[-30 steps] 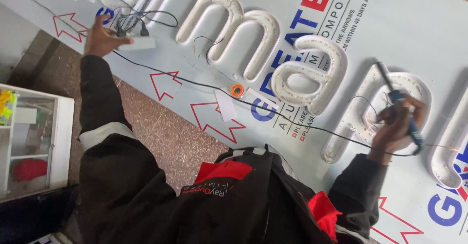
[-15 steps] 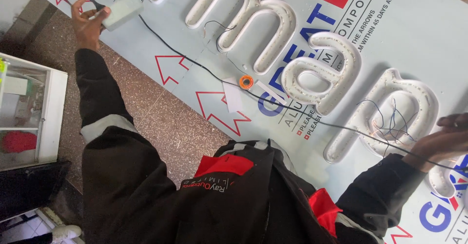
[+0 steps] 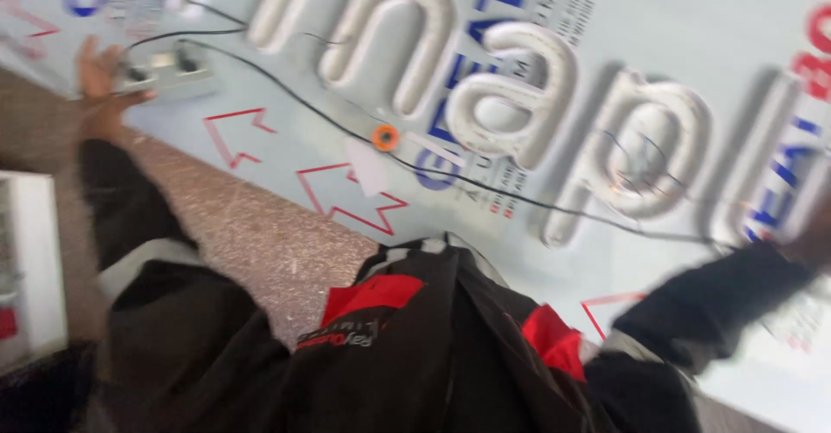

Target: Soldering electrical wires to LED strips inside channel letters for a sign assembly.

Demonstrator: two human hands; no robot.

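The person is wearing a black work jacket point(image 3: 260, 372) that is filling the lower part of the head view, from about seven o'clock to four o'clock. Red panels point(image 3: 372, 299) are showing at the collar and chest, near six o'clock, with a second red patch point(image 3: 554, 346) toward five o'clock. Small pale lettering is running along the edge of the red chest panel. A pale grey band point(image 3: 138, 264) is circling the left sleeve point(image 3: 121, 208) near eight o'clock, and a similar light band point(image 3: 628, 346) is crossing the right sleeve point(image 3: 718, 299) toward four o'clock. Both sleeves are reaching down to the wrists, and motion blur is softening the fabric's finer details
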